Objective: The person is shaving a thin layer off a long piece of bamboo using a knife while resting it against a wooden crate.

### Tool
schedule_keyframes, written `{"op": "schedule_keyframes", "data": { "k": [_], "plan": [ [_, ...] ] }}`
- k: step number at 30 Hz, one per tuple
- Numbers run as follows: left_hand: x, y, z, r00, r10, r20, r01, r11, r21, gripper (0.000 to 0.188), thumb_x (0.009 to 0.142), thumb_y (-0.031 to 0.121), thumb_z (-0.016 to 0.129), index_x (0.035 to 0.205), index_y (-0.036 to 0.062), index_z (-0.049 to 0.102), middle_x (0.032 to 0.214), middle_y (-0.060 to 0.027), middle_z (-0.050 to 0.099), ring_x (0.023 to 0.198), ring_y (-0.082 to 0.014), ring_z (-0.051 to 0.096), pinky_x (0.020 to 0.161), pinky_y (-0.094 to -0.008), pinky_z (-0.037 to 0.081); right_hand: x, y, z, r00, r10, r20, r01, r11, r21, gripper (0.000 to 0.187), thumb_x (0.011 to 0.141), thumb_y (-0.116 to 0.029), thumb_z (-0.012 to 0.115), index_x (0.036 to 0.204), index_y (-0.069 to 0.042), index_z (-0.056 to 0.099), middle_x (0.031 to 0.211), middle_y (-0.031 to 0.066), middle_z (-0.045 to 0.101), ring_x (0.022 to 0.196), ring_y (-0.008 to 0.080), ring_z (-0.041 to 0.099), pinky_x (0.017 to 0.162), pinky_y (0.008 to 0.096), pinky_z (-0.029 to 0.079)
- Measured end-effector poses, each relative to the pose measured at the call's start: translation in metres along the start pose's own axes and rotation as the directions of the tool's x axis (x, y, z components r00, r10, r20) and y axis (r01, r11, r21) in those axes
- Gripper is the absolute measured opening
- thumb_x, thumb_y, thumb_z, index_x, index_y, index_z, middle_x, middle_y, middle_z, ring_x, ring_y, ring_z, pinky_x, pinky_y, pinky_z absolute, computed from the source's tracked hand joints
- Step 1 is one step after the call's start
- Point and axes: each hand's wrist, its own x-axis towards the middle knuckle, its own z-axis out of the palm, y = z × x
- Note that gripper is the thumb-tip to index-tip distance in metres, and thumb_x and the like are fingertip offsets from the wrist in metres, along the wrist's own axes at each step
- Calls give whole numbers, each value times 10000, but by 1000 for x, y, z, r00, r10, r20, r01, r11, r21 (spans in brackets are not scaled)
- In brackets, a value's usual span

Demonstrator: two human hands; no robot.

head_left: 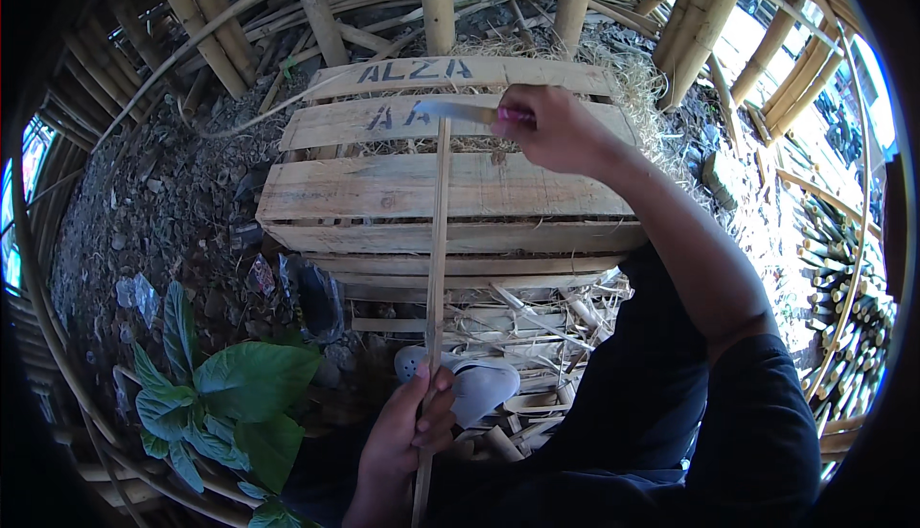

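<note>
Between the closed fingers of your left hand sits the lower part of a long, narrow, straw-coloured strip of bamboo or wood; it runs away from those fingers, over a pale, slatted wooden crate, to its far end just beside the fingers of your right hand. Those right fingers are wrapped around the pinkish handle of a knife with a pale metal blade, which points leftward from them across the strip's far end; whether its edge touches or bites, you cannot tell from this view. The likeliest trouble is a slip: with your grip so far from the blade, the strip could roll or bow under sideways pressure, and the knife might skid off it. If a cut ran along the grain, it could split deeper than you mean, leaving the strip too thin or snapped. A stroke pulled hard toward you would be the worst case, since your left fingers lie in line with the strip, and just beyond them is a pale, clog-like shoe. Splinters along the edge could also catch those fingers if the strip slid through them.
</note>
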Motion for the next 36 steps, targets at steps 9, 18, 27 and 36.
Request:
{"op": "schedule_keyframes", "data": {
  "k": [9, 18, 27, 36],
  "plan": [
    [0, -3, 8, 999, 29, 29, -30, 999, 30, 372, 1021, 489, 330, 929, 144, 433, 515, 65, 314, 362, -36, 244, 349, -201, 204, -59, -55, 44, 896, 60, 440, -8, 993, -119, 467, 872, -397, 677, 667, 11, 581, 571, 114, 578, 570, 220, 645, 570, 356, 522],
    [9, -12, 6, 991, 134, -4, -133, 986, 102, 410, 1001, 515, 374, 908, 122, 440, 551, 44, 347, 387, -44, 272, 363, -199, 229, -67, -54, 57, 904, -103, 415, -22, 958, 287, 415, 858, -356, 666, 740, 39, 612, 584, 155, 590, 559, 309, 640, 575, 413, 500],
    [7, -7, -3, 985, 162, 60, -166, 983, 81, 425, 991, 523, 397, 905, 110, 441, 613, 22, 377, 421, -62, 302, 384, -212, 259, -79, -51, 63, 945, -203, 256, 137, 958, 253, 343, 830, -257, 710, 751, 59, 603, 618, 197, 593, 579, 324, 634, 574, 404, 493],
    [6, -12, 0, 985, 105, 137, -130, 973, 191, 547, 994, 570, 297, 995, 62, 499, 618, 2, 415, 431, -84, 370, 415, -233, 332, -69, -59, 54, 974, 6, 227, -85, 936, 342, 249, 836, -195, 679, 739, 20, 600, 613, 120, 603, 541, 194, 585, 553, 361, 476]
  ]
}}
